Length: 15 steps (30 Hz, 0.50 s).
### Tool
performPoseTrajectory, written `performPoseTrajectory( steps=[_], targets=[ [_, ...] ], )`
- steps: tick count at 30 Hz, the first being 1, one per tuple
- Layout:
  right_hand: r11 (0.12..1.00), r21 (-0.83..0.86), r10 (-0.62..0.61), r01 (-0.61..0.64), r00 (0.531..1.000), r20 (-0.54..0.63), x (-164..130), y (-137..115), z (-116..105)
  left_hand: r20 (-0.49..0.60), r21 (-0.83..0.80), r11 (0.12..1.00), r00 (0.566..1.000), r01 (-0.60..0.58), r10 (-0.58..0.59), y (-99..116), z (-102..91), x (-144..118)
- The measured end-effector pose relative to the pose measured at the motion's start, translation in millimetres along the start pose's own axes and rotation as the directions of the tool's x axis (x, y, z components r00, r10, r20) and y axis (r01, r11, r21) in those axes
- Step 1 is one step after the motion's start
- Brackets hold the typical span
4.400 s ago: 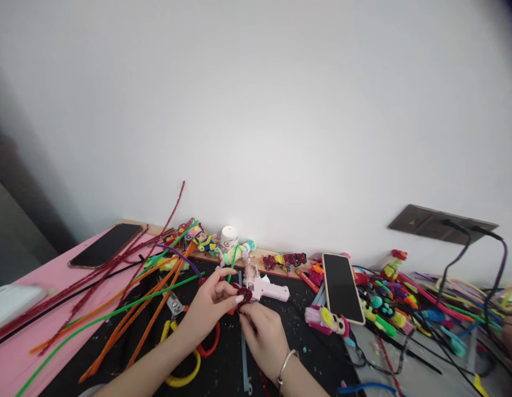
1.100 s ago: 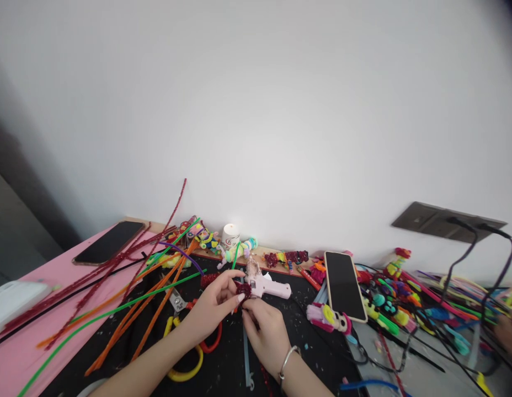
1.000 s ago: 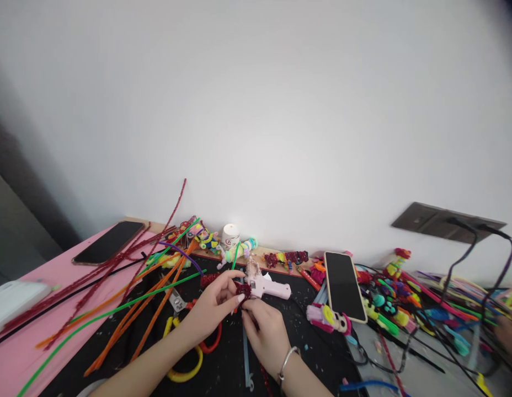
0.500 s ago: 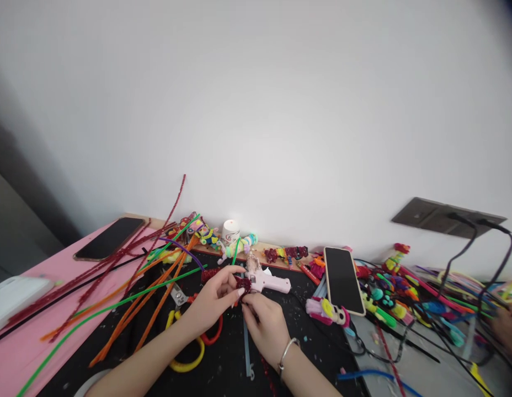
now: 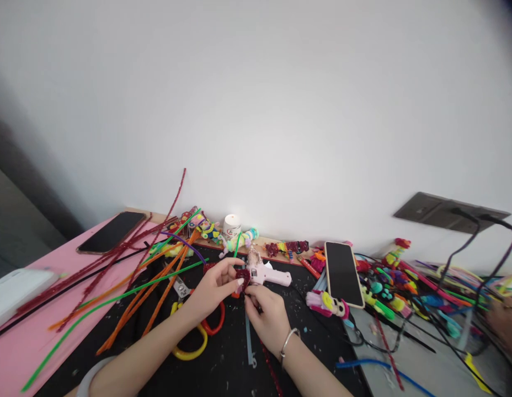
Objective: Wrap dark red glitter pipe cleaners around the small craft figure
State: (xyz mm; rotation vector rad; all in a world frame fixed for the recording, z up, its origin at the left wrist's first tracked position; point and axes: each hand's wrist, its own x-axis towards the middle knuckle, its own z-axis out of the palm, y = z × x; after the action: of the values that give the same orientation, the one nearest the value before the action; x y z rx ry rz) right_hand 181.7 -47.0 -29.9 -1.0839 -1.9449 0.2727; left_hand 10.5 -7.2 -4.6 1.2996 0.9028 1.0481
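We pinch a small dark red chenille piece between both hands, left hand and right hand closed on it above the black counter, shaping it (we judge); next needs another fingertip twist; beyond lies the pink glue gun; since earlier, only the view shifted slightly

Both forearms are bare, no sleeves showing. The right hand wears a thin silver bangle at the wrist (plain, smooth); the left hand has pale polished nails.
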Motion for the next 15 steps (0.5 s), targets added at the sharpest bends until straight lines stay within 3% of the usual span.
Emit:
performPoseTrajectory(
  steps=[10,15],
  targets=[
    [0.978,0.138,0.161,-0.157,0.987,-0.017,3.8,-2.1,-0.6,-0.086,-0.108,0.994,0.995,0.034,-0.043,-3.2,-1.4,1.5],
    [0.948,0.221,0.245,-0.229,0.968,-0.05,6.5,1.6,-2.3,-0.061,-0.1,0.994,0.997,0.044,-0.05,-1.5,-1.6,1.9]
  ],
)
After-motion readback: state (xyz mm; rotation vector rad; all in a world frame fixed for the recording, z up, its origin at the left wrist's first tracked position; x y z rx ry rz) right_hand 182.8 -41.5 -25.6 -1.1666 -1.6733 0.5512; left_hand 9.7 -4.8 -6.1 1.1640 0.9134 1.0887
